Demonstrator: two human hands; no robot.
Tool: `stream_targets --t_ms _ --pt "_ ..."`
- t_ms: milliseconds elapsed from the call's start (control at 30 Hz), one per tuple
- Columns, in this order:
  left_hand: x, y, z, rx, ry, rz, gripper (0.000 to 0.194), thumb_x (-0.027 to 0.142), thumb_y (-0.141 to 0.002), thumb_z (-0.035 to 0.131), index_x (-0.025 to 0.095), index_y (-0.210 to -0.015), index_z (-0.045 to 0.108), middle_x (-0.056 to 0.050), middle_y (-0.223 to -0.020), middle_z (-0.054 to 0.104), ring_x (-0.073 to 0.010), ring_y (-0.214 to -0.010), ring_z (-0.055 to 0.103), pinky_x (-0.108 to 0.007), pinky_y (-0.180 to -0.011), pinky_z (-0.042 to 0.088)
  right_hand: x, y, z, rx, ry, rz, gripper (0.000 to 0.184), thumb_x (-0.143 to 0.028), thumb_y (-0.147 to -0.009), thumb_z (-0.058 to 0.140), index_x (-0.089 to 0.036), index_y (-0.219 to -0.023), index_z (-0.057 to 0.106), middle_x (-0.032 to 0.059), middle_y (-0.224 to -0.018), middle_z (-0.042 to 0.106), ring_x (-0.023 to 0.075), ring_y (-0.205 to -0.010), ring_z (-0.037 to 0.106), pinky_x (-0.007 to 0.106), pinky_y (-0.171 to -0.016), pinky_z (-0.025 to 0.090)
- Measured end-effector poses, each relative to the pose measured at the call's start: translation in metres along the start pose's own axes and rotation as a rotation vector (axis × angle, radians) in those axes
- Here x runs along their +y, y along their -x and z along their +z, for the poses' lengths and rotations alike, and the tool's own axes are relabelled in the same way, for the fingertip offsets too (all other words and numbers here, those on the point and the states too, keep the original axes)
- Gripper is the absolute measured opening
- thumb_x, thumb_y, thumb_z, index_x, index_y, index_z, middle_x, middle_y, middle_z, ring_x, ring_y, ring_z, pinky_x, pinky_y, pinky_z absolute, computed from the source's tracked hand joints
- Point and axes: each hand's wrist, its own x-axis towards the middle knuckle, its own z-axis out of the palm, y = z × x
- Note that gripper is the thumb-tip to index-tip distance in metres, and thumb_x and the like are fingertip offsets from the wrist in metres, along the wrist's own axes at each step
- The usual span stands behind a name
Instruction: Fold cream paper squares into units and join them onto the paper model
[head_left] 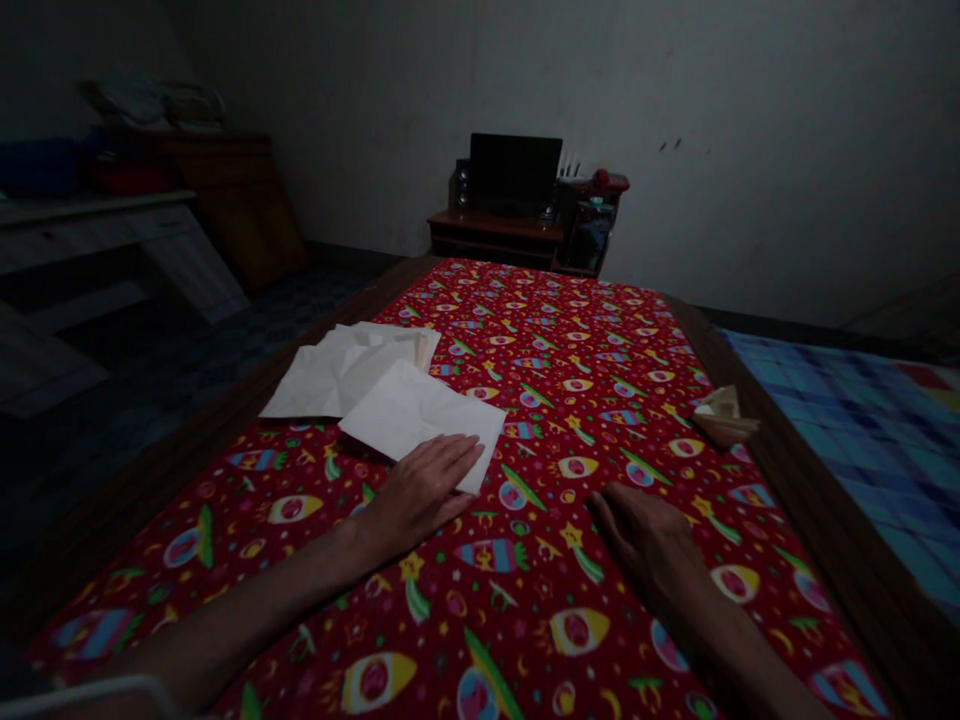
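My left hand (424,492) lies palm down over the near corner of a creased white sheet of paper (409,410), its fingers stretched out flat and its thumb by the paper's edge. The sheet partly overlaps a stack of creased paper (337,375) to its upper left. On the red patterned tablecloth (540,625), my right hand (649,530) rests on its side with the fingers curled in, and no object shows in it. A small folded paper piece (724,416) stands beyond it, near the table's right edge.
The cloth covers a long table with dark wooden edges (825,520). At its far end are a monitor (516,170) and speakers on a brown stand. A pale desk (97,235) stands at left, and a blue checked surface (840,430) lies to the right.
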Motion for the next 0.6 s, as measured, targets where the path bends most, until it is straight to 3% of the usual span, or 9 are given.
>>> stream_targets --t_ms 200,367,500,600 --pt "-0.007 0.0 0.007 0.17 0.157 -0.036 0.023 0.021 -0.089 0.05 0.014 -0.105 0.064 -0.011 -0.106 0.067 -0.0198 -0.101 0.062 -0.035 -0.087 0.052 -0.001 -0.001 -0.001 -0.008 -0.008 -0.001 0.03 -0.034 -0.093 0.036 -0.02 -0.067 0.045 0.0022 -0.061 0.056 0.0138 -0.054 0.052 0.025 -0.055 0.032" --pt "-0.007 -0.002 0.006 0.294 0.281 -0.06 0.017 0.018 -0.087 0.051 0.015 -0.087 0.068 -0.009 -0.094 0.07 -0.0165 -0.088 0.066 -0.03 -0.077 0.056 -0.002 0.0 -0.003 0.018 -0.002 -0.014 0.03 -0.033 -0.092 0.039 -0.02 -0.068 0.05 0.0035 -0.063 0.058 0.0147 -0.055 0.053 0.026 -0.054 0.035" --pt "-0.005 -0.005 0.003 0.325 0.322 -0.01 0.015 0.019 -0.087 0.053 0.015 -0.085 0.067 -0.01 -0.091 0.07 -0.0171 -0.087 0.065 -0.031 -0.076 0.055 -0.024 -0.007 -0.002 0.071 -0.143 -0.087 0.023 -0.03 -0.093 0.04 -0.017 -0.098 0.059 0.0079 -0.083 0.066 0.0168 -0.072 0.061 0.027 -0.064 0.044" --pt "-0.004 -0.006 0.002 0.335 0.347 0.004 0.012 0.018 -0.086 0.055 0.015 -0.086 0.066 -0.008 -0.09 0.069 -0.017 -0.089 0.064 -0.032 -0.078 0.055 -0.053 -0.027 0.006 0.063 -0.099 -0.267 0.028 -0.025 -0.092 0.041 -0.017 -0.115 0.056 0.0108 -0.097 0.065 0.0192 -0.081 0.059 0.029 -0.067 0.047"
